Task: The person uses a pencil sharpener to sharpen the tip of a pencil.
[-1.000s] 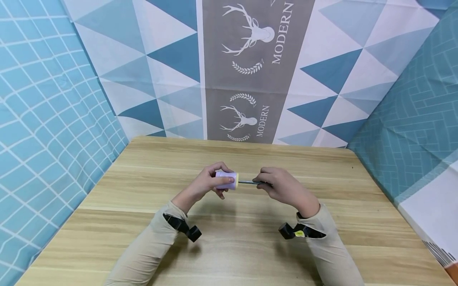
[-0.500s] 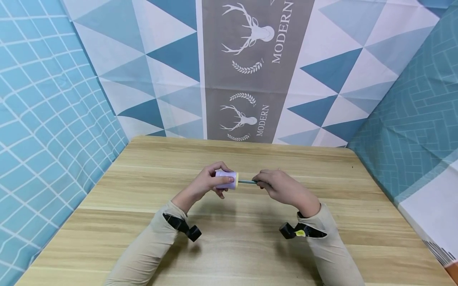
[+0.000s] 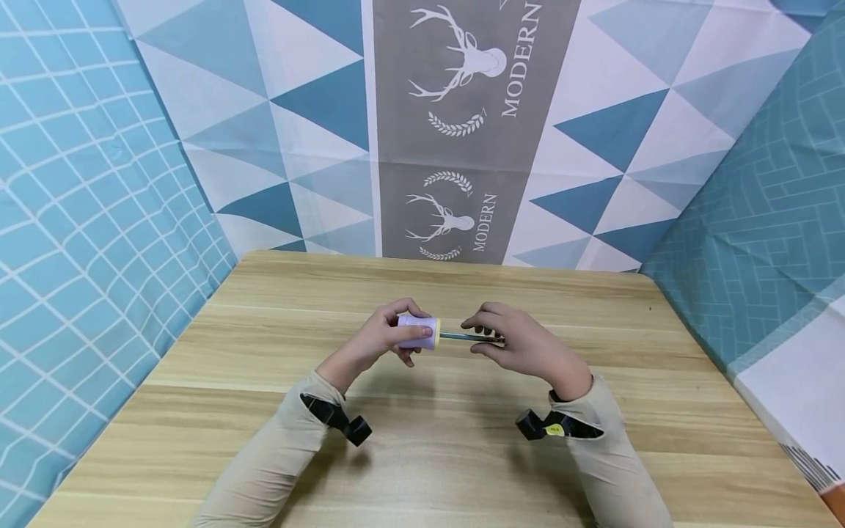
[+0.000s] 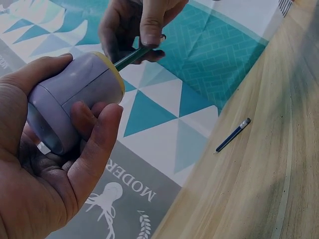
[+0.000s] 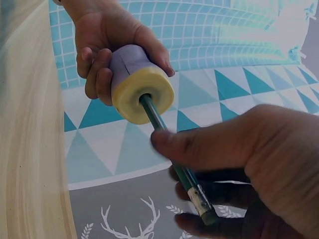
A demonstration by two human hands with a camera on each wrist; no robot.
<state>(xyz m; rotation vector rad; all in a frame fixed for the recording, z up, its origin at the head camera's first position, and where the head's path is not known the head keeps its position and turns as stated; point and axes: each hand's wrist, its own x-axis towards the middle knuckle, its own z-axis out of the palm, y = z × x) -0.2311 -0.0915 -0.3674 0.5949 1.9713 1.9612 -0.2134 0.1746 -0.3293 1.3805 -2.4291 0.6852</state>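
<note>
My left hand (image 3: 379,337) grips a lilac pencil sharpener (image 3: 417,333) with a yellow end, held sideways above the table. A dark green pencil (image 3: 455,336) sticks out of the hole in that yellow end. Around the pencil's outer part is my right hand (image 3: 528,348), its fingers spread and loosened in the head view. In the right wrist view, the thumb (image 5: 184,147) overlaps the pencil and the other fingers lie behind it. The pencil's metal band and eraser (image 5: 204,206) show between thumb and fingers.
The left wrist view shows a second dark pencil (image 4: 233,135) lying on the wooden table (image 3: 317,455). Patterned cloth (image 3: 455,147) hangs behind the table, with blue cloth at both sides. A black camera mount is strapped to each wrist.
My right hand's fingers have spread apart from their earlier pinch, and more of the pencil shows between them. My left hand and the sharpener have stayed in place.
</note>
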